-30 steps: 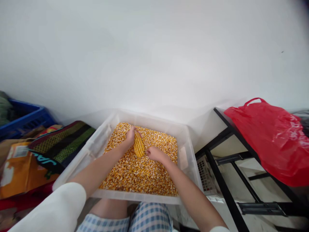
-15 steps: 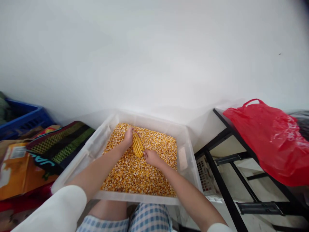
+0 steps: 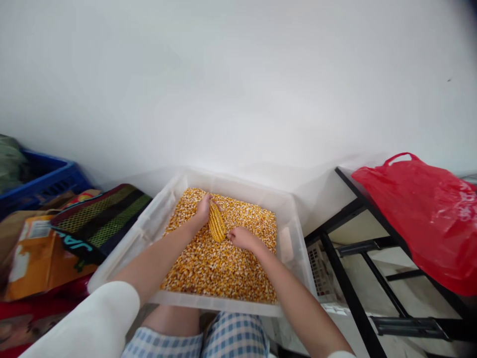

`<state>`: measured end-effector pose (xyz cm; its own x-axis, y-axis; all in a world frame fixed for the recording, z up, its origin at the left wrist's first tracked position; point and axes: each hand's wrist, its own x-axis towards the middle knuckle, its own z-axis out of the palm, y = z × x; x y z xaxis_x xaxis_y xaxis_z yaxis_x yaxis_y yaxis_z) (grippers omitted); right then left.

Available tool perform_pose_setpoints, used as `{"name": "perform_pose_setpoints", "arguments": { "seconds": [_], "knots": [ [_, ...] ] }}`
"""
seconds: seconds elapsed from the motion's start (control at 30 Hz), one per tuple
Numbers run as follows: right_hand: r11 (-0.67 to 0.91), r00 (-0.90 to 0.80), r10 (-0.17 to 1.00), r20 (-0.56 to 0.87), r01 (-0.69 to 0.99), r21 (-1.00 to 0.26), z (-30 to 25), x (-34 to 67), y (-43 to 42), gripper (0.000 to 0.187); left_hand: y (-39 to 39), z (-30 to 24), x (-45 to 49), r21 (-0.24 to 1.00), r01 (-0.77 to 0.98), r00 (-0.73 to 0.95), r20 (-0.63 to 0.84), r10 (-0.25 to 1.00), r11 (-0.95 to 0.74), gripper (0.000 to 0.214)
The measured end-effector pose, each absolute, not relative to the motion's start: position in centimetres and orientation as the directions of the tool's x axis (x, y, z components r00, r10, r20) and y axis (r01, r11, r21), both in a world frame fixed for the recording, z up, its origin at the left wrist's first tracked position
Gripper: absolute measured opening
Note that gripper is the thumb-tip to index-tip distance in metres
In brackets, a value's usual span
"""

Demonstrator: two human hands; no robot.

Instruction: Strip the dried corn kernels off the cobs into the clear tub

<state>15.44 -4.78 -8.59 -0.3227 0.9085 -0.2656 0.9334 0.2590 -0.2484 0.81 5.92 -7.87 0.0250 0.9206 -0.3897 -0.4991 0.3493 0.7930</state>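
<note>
My checked shorts (image 3: 234, 337) and white sleeve (image 3: 82, 323) nearest; forearms reach over front rim of clear plastic tub (image 3: 219, 307). Left hand (image 3: 203, 210) closed round upper end of dried corn cob (image 3: 216, 223); right hand (image 3: 244, 239) loosely curled, fingers just beside cob's lower end, grip unclear. Cob tilted, mid-tub, among loose corn kernels (image 3: 212, 278). Visible side fully rowed with kernels, no bare patch; far side hidden. Beyond tub: red plastic bag (image 3: 421, 223) on black metal rack (image 3: 352, 298) at right; orange sack (image 3: 40, 261), dark mesh-patterned bag (image 3: 100, 221), blue plastic crate (image 3: 48, 183) at left; white wall (image 3: 238, 84) behind.
</note>
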Motion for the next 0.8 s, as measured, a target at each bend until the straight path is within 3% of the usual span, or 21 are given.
{"name": "perform_pose_setpoints", "arguments": {
  "seconds": [0.43, 0.8],
  "knots": [
    [0.198, -0.208, 0.978, 0.016, 0.903, -0.380, -12.1, 14.5, -6.9, 0.033, 6.9, -7.4, 0.1, 0.754, -0.553, 0.029, -0.409, 0.912, 0.356, 0.014],
    [0.250, -0.182, 0.966, 0.184, 0.836, -0.488, -11.6, 13.7, -6.3, 0.033, 8.2, -5.2, -1.3, 0.703, -0.608, 0.012, -0.457, 0.890, 0.369, 0.014]
  ]
}}
